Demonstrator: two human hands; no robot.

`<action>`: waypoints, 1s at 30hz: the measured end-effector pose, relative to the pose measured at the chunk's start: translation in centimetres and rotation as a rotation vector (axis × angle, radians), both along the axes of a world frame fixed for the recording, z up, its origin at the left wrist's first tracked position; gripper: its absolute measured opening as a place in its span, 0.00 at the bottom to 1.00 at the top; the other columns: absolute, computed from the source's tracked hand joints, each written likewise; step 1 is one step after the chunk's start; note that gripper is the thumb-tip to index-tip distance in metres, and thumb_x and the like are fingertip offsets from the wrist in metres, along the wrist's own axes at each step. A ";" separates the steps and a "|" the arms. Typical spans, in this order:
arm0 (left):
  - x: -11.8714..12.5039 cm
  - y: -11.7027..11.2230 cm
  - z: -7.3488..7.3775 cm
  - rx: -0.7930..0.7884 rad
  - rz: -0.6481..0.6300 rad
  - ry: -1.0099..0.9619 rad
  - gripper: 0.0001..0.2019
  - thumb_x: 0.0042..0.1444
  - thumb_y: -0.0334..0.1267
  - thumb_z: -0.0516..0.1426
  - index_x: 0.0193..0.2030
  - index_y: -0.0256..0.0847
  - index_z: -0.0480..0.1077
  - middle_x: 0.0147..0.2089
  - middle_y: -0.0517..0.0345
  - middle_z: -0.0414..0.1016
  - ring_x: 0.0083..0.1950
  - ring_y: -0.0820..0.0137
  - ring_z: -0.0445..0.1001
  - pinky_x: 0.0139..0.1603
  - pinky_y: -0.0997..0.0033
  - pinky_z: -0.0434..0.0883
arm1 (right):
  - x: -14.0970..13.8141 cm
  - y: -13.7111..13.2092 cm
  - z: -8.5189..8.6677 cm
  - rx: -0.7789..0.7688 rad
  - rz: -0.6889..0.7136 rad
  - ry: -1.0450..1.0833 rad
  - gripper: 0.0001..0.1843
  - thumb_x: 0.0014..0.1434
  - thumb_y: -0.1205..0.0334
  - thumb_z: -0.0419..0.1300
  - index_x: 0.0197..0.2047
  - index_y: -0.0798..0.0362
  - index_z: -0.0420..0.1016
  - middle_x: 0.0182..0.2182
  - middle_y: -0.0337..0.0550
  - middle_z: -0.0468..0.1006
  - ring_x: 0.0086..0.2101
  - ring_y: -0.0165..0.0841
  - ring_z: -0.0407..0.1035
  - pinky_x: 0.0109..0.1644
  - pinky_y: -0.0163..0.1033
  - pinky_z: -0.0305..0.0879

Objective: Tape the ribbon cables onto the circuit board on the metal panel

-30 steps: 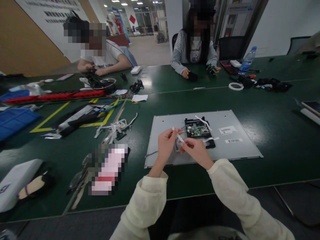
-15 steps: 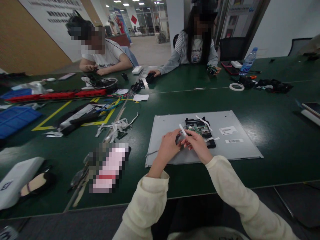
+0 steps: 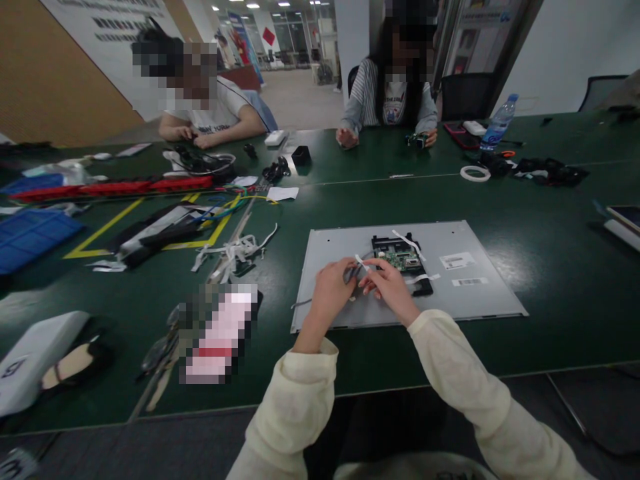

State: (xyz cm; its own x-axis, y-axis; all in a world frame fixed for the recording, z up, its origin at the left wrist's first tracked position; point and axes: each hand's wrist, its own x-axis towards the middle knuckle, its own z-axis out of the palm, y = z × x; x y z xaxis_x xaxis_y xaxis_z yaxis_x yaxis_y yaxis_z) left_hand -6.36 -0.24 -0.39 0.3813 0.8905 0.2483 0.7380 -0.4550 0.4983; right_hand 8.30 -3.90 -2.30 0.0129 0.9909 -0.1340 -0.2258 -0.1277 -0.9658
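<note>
A grey metal panel [image 3: 480, 300] lies flat on the green table before me. On it sits a black frame with a green circuit board [image 3: 403, 260], with white tape strips [image 3: 425, 279] stuck across its edges. My left hand [image 3: 334, 287] is closed around a grey cable [image 3: 352, 272] left of the board; the cable's tail runs out past the panel's left edge. My right hand [image 3: 387, 283] pinches a short strip of white tape [image 3: 361, 262] against the cable, its fingertips close to the left ones. Labels [image 3: 456, 261] mark the panel's right side.
A heap of used white tape [image 3: 233, 257] and a phone [image 3: 223, 333] lie to the left. A tape roll [image 3: 475, 174] and a water bottle [image 3: 499, 123] stand farther off at right. Two people sit across the table. Blue trays [image 3: 35, 237] are at far left.
The white tape strip stood up between my fingers and now lies lower, bent at the cable. Across the table, a person's hand has let go of a black box and drawn back.
</note>
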 end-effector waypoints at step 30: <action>0.1 0.2 -0.8 0.044 0.067 0.018 0.15 0.56 0.31 0.54 0.51 0.42 0.67 0.49 0.54 0.75 0.52 0.62 0.71 0.54 0.61 0.66 | -1.4 1.2 -0.1 -0.044 0.010 -0.197 0.10 0.55 0.65 0.52 0.42 0.52 0.63 0.21 0.34 0.74 0.17 0.29 0.71 0.14 0.25 0.52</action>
